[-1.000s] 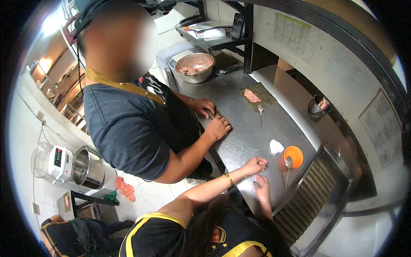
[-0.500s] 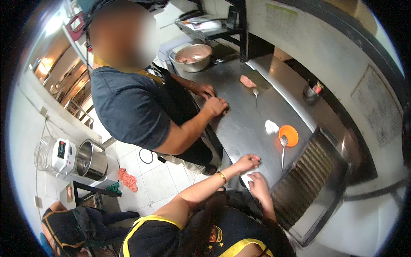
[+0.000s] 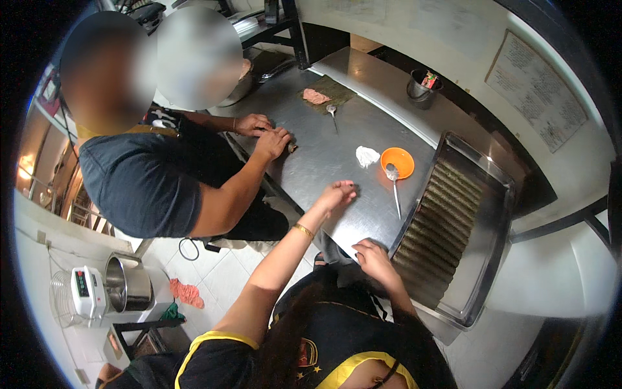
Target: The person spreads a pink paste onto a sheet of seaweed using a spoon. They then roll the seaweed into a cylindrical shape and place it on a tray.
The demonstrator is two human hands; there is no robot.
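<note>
My left hand (image 3: 338, 195), with a gold bracelet at the wrist, hovers over or rests on the steel table (image 3: 301, 178), fingers loosely bent and apart, holding nothing I can see. At the table's near edge lies my right hand (image 3: 376, 261), its fingers loosely extended and no object visible in them. Beside it is a metal tray (image 3: 476, 285) with several long dark green rolls (image 3: 447, 220) in rows. An orange bowl (image 3: 405, 162) with a spoon (image 3: 396, 194) leaning in it stands beyond my hands, next to a crumpled white lump (image 3: 367, 156).
A co-worker's hands (image 3: 265, 133) press a small dark roll at the table's left edge. Farther back, pink paste (image 3: 316, 96) lies on a dark green sheet (image 3: 338, 89), with another spoon (image 3: 332, 111) close by. A metal bucket (image 3: 422, 91) stands on the back ledge.
My hands have moved apart: the right has drawn back to the near edge beside the tray, while the left stays over the table. The whole view has shifted toward the right.
</note>
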